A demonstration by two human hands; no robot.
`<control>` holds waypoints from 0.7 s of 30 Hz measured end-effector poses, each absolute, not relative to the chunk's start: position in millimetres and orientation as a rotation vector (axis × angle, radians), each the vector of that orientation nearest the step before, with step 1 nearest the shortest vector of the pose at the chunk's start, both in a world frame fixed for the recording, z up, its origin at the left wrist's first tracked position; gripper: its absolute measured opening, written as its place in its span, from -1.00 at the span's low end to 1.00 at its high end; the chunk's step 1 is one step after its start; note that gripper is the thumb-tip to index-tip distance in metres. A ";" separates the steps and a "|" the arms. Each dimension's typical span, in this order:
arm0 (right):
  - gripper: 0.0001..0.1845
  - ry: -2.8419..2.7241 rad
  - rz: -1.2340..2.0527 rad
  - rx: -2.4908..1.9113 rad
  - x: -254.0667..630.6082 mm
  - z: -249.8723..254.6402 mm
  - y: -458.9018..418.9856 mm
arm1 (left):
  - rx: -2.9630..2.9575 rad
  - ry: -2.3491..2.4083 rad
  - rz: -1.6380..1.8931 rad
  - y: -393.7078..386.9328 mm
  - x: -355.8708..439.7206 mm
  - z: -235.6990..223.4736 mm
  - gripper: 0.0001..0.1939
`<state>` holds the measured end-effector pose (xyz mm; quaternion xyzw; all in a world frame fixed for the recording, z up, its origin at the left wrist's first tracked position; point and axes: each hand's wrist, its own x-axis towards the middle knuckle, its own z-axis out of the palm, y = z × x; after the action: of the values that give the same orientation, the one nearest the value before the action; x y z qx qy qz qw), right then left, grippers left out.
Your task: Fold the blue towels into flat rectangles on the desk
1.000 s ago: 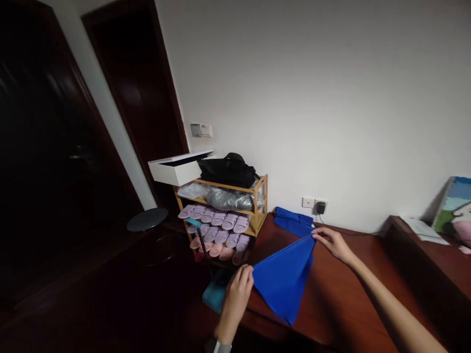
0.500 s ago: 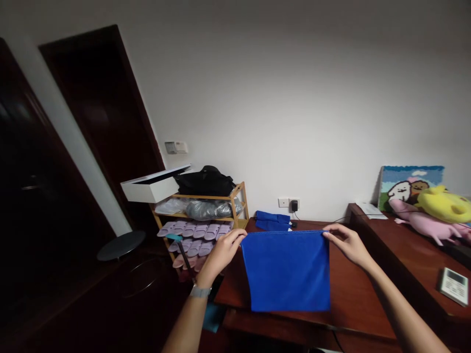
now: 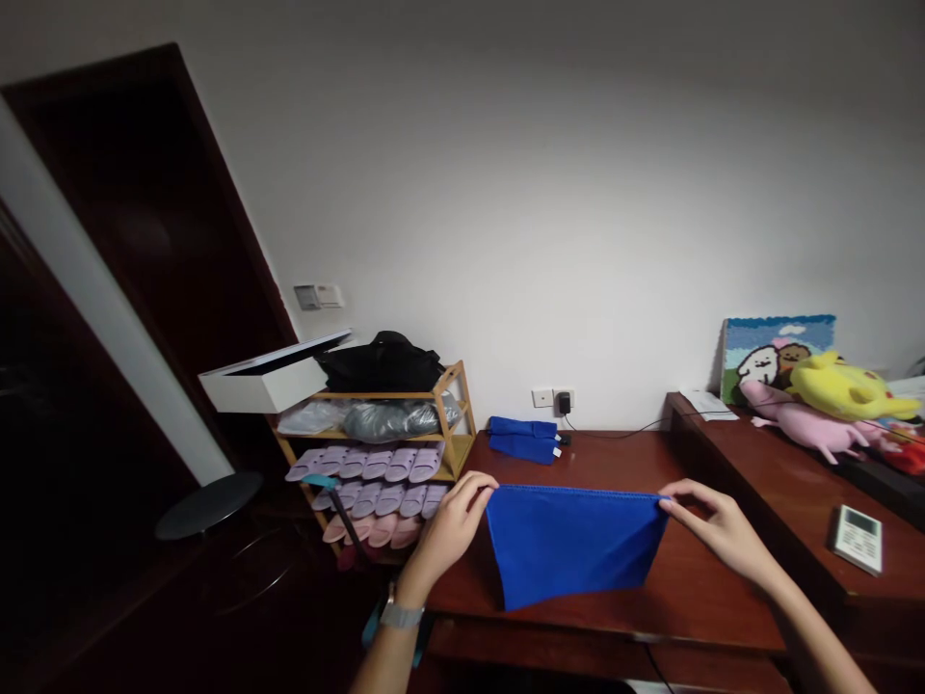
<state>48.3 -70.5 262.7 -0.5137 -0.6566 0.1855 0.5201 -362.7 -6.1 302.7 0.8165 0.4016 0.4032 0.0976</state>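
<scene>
The cloth [image 3: 578,545] hangs at lower centre, before the counter [image 3: 708,612] in the view, its upper left corner in the left hand [image 3: 452,525], its upper right corner in the right hand [image 3: 715,530]. Behind it, folded fabric [image 3: 521,440] lies on the counter near the wall. Left of the counter stands the shoe rack [image 3: 452,414], with a box [image 3: 264,390] and a bag [image 3: 383,368] on top and slippers [image 3: 376,465] on lower shelves; a stool [image 3: 208,506] stands farther left. At the right, a raised ledge [image 3: 780,472] bears a remote control [image 3: 858,538], with plush toys [image 3: 842,387] behind it.
</scene>
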 end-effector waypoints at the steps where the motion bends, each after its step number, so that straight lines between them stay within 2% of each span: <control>1: -0.58 -1.581 0.428 -1.235 49.9 263.3 -77.2 | 2.419 1.185 1.259 -10.0 -360.8 297.9 -0.74; 6: -0.65 -1.539 0.298 -1.238 55.3 268.9 -103.9 | 2.366 1.149 1.578 -24.8 -355.9 275.8 -0.81; 11: -0.71 -1.499 0.234 -1.219 57.3 271.3 -107.8 | 2.161 1.181 1.707 -17.8 -351.3 266.4 -0.84; 16: -0.66 -1.499 0.354 -1.288 57.1 249.5 -78.7 | 2.028 1.261 1.559 20.8 -349.5 237.5 -0.79; 21: -0.57 -1.525 0.534 -1.355 56.5 191.9 12.3 | 2.092 1.363 1.350 100.2 -343.4 183.6 -0.73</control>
<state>56.5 12.3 191.9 -0.5587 -0.6289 0.2200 0.4939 -343.4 100.2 183.6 0.7286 0.4746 0.4702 0.1508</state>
